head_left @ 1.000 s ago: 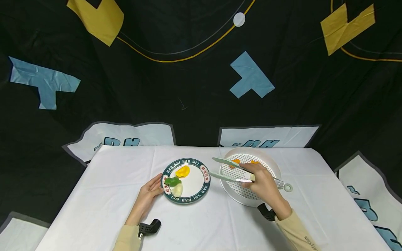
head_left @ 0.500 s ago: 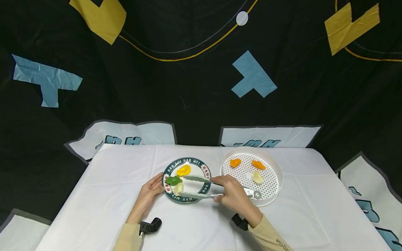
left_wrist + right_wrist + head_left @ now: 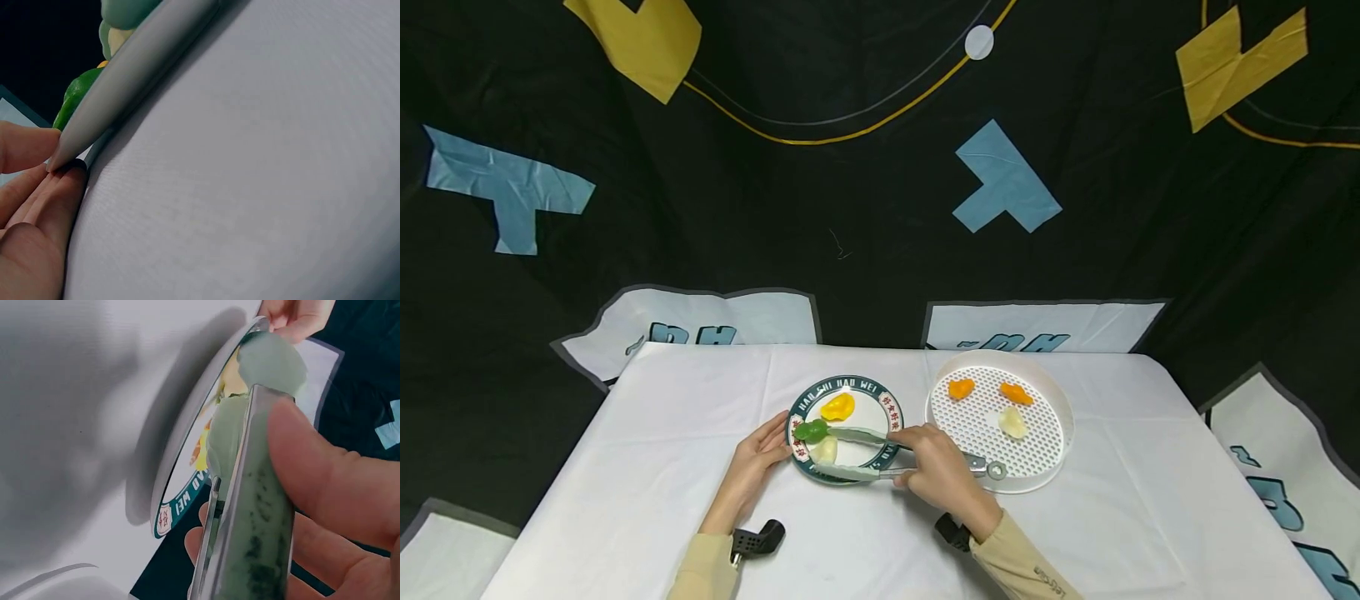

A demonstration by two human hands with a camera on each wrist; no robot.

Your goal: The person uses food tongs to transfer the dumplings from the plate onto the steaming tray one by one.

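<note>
A white plate with a dark green lettered rim lies at the middle of the table. My left hand pinches its left rim, thumb above and fingers beneath, as the left wrist view shows. On the plate are a yellow piece, a glossy green piece like a small pepper, and a pale cream piece. My right hand grips pale green tongs with metal sides. Their spread tips reach over the plate, one on each side of the cream piece in the head view.
Right of the plate stands a round white perforated basket. It contains two orange pieces and another cream piece. A white cloth covers the table, with a black curtain behind it.
My right hand has carried the tongs leftward from over the basket to the plate, then lower around the cream piece. The cream piece in the basket is now uncovered. My left hand stays at the rim.
</note>
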